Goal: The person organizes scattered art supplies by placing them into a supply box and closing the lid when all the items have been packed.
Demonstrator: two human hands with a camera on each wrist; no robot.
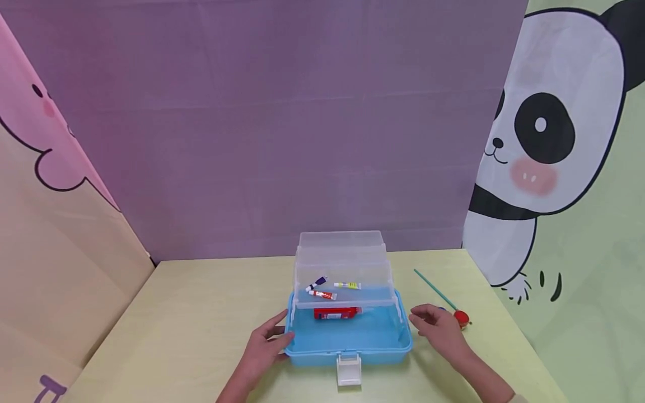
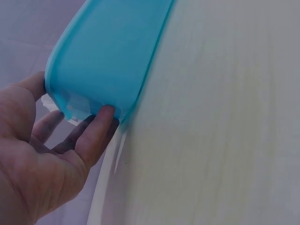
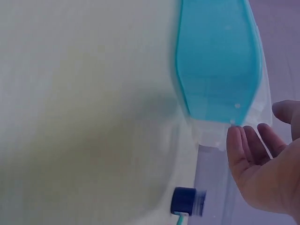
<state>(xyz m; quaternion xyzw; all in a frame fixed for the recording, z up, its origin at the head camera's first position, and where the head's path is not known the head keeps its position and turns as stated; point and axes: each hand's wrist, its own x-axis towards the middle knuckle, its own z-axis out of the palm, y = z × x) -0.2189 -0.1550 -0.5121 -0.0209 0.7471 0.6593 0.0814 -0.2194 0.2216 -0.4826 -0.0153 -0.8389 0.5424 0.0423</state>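
Note:
A light blue storage box [image 1: 307, 360] stands on the table with its clear lid and trays [image 1: 342, 254] raised at the back. My left hand [image 1: 265, 340] grips its left end, with the thumb at the rim and fingers against the outer wall. Off the right end, my right hand [image 1: 440, 330] has loosely bent fingers holding nothing; in the right wrist view its fingertips are right at the box's corner. A purple paint tube [image 1: 317, 283], a red one [image 1: 323, 294] and a yellow one [image 1: 347, 285] lie in a clear tray. Below them is a red container [image 1: 335, 313], partly hidden.
A white latch [image 1: 349, 370] hangs down at the box's front. Right of my right hand lies a thin teal stick [image 1: 436, 290] near a round red thing [image 1: 461, 318]. The right wrist view shows a dark blue cap [image 3: 183, 200] there. A purple cloth [image 1: 302, 129] hangs behind the table.

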